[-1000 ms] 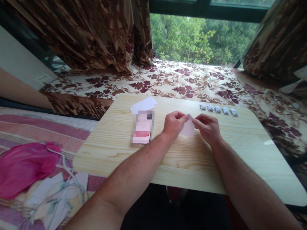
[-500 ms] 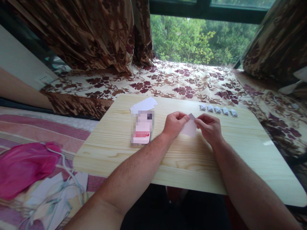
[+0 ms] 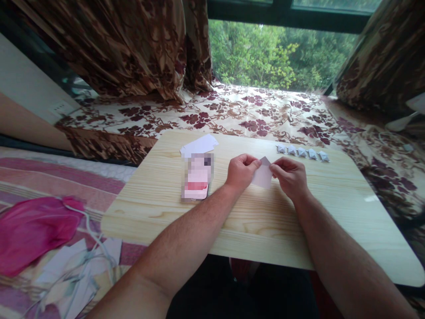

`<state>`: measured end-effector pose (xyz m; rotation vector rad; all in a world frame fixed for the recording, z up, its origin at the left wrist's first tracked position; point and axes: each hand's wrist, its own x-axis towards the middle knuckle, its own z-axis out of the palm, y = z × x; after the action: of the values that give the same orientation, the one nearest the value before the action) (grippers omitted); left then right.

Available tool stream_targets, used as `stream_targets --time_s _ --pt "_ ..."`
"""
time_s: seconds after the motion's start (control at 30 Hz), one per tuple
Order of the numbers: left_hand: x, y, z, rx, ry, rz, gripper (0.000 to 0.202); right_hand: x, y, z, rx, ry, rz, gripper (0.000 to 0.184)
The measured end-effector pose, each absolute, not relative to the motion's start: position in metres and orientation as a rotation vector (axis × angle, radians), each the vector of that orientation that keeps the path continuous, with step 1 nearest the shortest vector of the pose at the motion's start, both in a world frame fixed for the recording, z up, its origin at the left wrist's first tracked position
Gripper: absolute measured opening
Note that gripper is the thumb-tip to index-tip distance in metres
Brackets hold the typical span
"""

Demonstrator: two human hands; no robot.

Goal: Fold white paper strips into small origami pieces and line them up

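A small piece of white paper (image 3: 262,176) is held up between my two hands over the table, its upper end coming to a shaded point. My left hand (image 3: 243,170) pinches its left edge with thumb and fingers. On the opposite edge, my right hand (image 3: 289,174) grips it between thumb and forefinger. Beyond my right hand, several small folded white paper shapes (image 3: 301,152) stand in a row. To the left lie white paper strips (image 3: 201,144), just behind a phone (image 3: 195,177) whose surface is mostly blurred out.
The pale wooden table (image 3: 142,195) has rounded corners. A bed at left bears a pink cloth (image 3: 36,230), a white cable (image 3: 89,221) and loose paper pieces (image 3: 63,261). A floral-covered ledge (image 3: 232,113) runs behind the table, below the window.
Almost nothing differs. Both hands keep their pinch on the paper, with only a very slight shift of my left hand.
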<state>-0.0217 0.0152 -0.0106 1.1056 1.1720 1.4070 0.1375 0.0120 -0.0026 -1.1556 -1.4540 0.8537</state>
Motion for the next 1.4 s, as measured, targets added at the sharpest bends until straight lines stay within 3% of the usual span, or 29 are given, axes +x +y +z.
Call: stream_targets --time_s 1.4 --pt "-0.023 0.0143 -0.0104 1.143 1.143 1.414 0.016 0.1397 0.0114 0.0018 -1.158 -1.43 0.853 0.014"
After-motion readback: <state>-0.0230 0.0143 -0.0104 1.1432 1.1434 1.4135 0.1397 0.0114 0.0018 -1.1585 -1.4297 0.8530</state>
